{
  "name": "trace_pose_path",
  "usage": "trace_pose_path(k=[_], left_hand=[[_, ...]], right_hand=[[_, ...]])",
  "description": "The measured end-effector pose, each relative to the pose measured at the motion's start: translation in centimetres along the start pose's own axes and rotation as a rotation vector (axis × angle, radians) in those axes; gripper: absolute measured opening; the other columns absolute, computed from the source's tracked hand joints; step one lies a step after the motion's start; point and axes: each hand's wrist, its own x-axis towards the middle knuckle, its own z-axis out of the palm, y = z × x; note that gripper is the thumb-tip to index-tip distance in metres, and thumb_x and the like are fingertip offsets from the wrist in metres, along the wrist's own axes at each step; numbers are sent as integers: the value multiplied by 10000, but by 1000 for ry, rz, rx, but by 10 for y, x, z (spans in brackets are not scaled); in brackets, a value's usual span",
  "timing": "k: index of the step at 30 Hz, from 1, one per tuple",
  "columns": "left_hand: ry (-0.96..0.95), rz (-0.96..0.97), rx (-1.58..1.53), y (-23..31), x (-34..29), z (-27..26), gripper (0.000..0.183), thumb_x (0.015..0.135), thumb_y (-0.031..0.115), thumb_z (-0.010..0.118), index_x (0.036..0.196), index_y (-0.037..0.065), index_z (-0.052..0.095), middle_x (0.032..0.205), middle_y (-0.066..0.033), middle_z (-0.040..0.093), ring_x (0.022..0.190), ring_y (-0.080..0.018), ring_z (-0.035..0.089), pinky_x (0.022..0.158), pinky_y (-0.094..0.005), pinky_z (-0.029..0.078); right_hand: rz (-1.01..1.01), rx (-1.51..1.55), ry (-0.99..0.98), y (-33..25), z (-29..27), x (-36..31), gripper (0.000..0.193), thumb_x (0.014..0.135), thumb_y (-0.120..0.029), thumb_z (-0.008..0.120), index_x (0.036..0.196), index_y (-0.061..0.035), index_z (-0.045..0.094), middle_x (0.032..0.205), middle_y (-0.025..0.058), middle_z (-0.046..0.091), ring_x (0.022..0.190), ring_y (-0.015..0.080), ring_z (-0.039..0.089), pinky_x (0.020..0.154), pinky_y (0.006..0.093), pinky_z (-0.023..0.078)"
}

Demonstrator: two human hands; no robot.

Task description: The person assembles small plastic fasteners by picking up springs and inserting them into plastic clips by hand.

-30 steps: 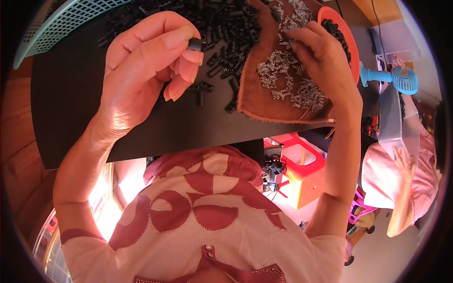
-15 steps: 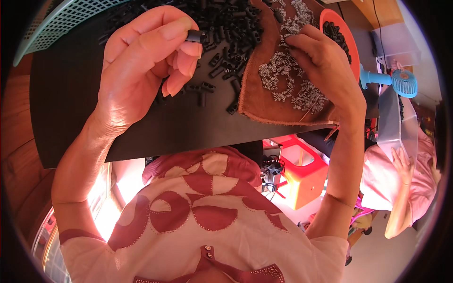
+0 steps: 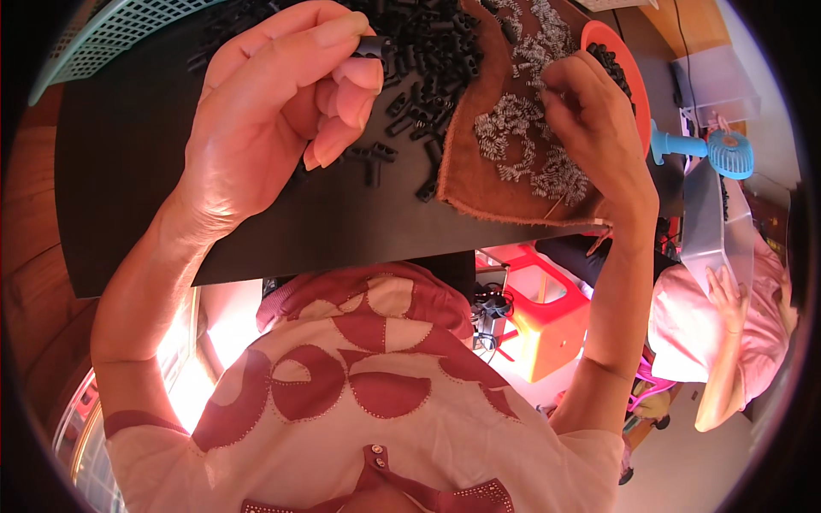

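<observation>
Raised over the dark table, my left hand pinches a small black plastic tube between thumb and forefinger. Its other fingers curl loosely below. My right hand is over a brown suede-like cloth, with fingers bent together close to small metal springs scattered there. Whatever is between those right fingertips is hidden. Many similar black tubes lie heaped between my two hands, some of them loose near the cloth's left edge.
An orange bowl holding dark parts stands right of the cloth, near a blue fan. The rim of a green mesh basket is at far left. Below the table is a red stool. Another person's hand touches a translucent bin.
My left hand has shifted slightly right and up with the black tube. My right hand has moved a little to the right, its fingers drawn in more above the springs.
</observation>
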Motion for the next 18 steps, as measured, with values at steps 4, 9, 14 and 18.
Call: trace_pose_path(k=[4, 9, 14, 18], left_hand=[[-14, 23, 15, 0, 0, 0, 299, 1017, 222, 363, 964, -30, 515, 751, -71, 482, 501, -101, 379, 436, -217, 300], [7, -24, 14, -1, 1, -1, 299, 1007, 233, 385, 980, -27, 530, 767, -61, 501, 523, -99, 406, 443, -214, 308], [-33, 1, 33, -1, 4, -4, 301, 1002, 241, 401, 982, -24, 541, 762, -50, 510, 551, -89, 423, 445, -214, 315], [-36, 24, 15, -1, 4, -5, 301, 1002, 245, 407, 971, -20, 545, 760, -47, 511, 546, -87, 421, 442, -216, 315]], right_hand=[[-42, 21, 24, -5, 0, 3, 159, 792, -22, 572, 948, -6, 547, 872, 155, 554, 785, 362, 566, 684, 434, 445], [-8, 14, 18, -4, 1, 4, 182, 780, -5, 563, 962, 6, 571, 873, 156, 576, 785, 357, 584, 685, 417, 459], [113, 142, 64, -3, 0, -2, 261, 817, -20, 568, 1065, -18, 648, 813, 158, 632, 709, 277, 630, 666, 357, 485], [154, 126, 21, -7, -5, -1, 266, 831, -43, 575, 1085, -17, 649, 777, 152, 641, 685, 256, 627, 661, 347, 487]])
